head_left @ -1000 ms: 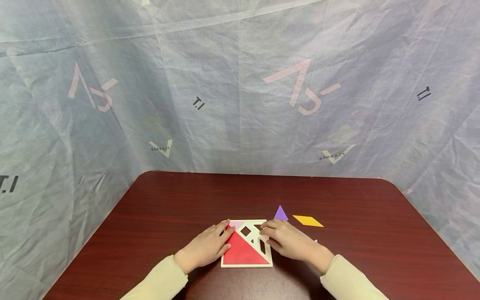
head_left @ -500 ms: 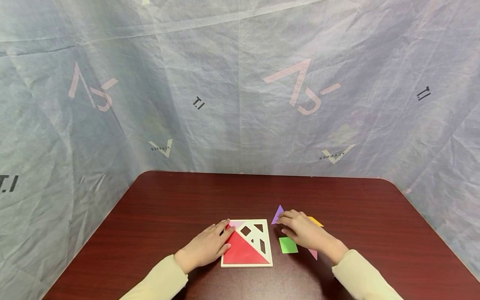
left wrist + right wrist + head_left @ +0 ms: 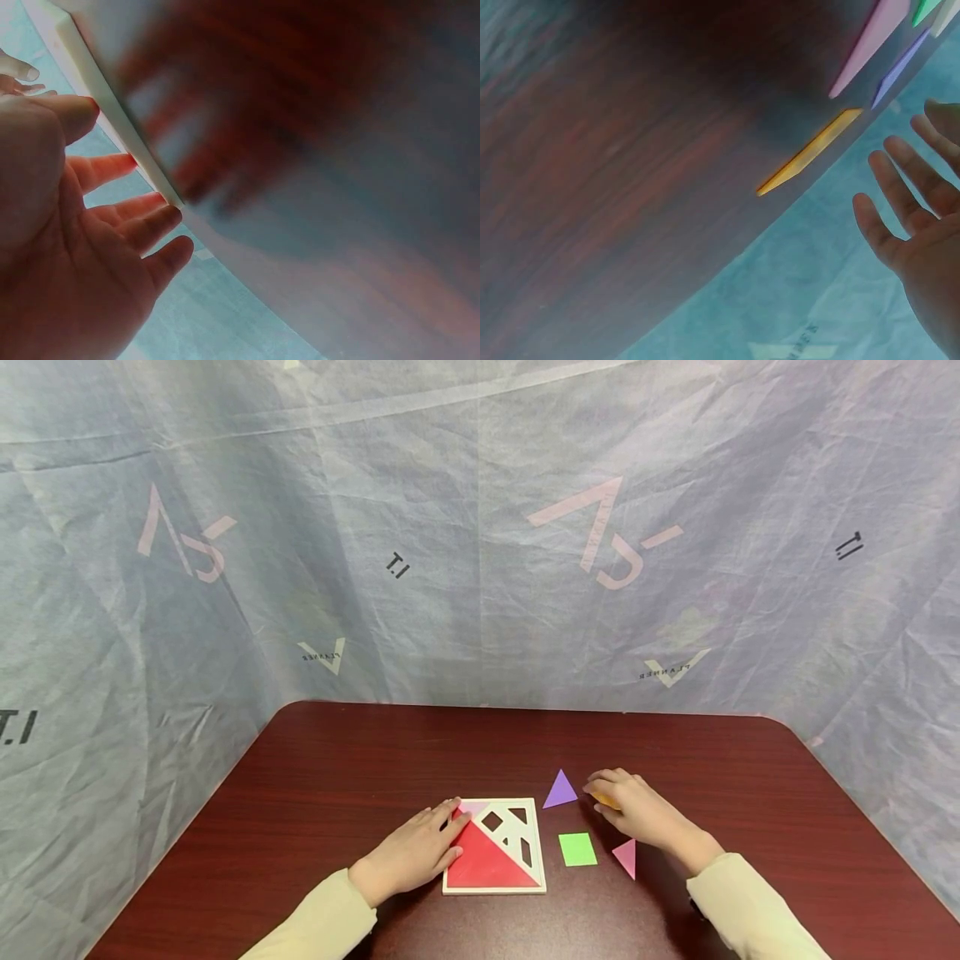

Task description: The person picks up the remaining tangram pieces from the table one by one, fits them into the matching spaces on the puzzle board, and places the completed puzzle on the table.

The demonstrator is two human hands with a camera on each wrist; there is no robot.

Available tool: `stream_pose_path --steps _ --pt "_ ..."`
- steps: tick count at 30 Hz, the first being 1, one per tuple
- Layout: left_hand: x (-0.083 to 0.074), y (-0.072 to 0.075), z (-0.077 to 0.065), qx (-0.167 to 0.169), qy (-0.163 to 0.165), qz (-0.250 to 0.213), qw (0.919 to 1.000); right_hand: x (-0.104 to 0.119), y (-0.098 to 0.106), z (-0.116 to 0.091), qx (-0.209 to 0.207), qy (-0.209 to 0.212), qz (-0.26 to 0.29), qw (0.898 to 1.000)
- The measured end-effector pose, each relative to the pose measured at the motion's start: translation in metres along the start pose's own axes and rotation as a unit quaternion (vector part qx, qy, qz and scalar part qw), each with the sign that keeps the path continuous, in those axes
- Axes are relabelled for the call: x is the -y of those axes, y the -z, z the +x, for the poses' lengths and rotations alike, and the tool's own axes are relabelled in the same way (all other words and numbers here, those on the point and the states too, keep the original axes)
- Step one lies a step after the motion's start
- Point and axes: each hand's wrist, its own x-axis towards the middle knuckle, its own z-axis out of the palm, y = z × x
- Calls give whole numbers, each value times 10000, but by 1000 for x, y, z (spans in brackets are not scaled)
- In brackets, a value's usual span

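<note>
My left hand (image 3: pixel 412 852) rests on the left edge of a white tangram tray (image 3: pixel 495 891), fingers extended. Red pieces (image 3: pixel 487 860) fill the tray's lower left half, with a light pink piece (image 3: pixel 472 807) at its top left. Over a yellow parallelogram (image 3: pixel 604 800) hovers my right hand (image 3: pixel 641 810), partly hiding it in the head view. The right wrist view has this yellow parallelogram (image 3: pixel 810 152) flat on the table, apart from the spread fingers (image 3: pixel 889 184). Nothing is held in the right hand.
Between tray and right hand lie a purple triangle (image 3: pixel 561 790) and a green square (image 3: pixel 577 850). A pink triangle (image 3: pixel 627 858) lies nearer the right forearm. The dark red table (image 3: pixel 337 768) ends at a grey cloth (image 3: pixel 480 610) behind it.
My right hand has moved right from the tray, past the purple triangle, to the yellow parallelogram. The green square and pink triangle have come into full view. The left hand stays put.
</note>
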Motion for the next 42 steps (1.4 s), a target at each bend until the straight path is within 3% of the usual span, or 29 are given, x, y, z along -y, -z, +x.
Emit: stream_pose_path --steps 12,42 --pt "1 -1 1 9 -13 -36 10000 -16 -2 -10 324 -599 -149 9976" --pt "0 0 0 -60 -18 -76 10000 -23 -3 -16 491 -871 -305 9945"
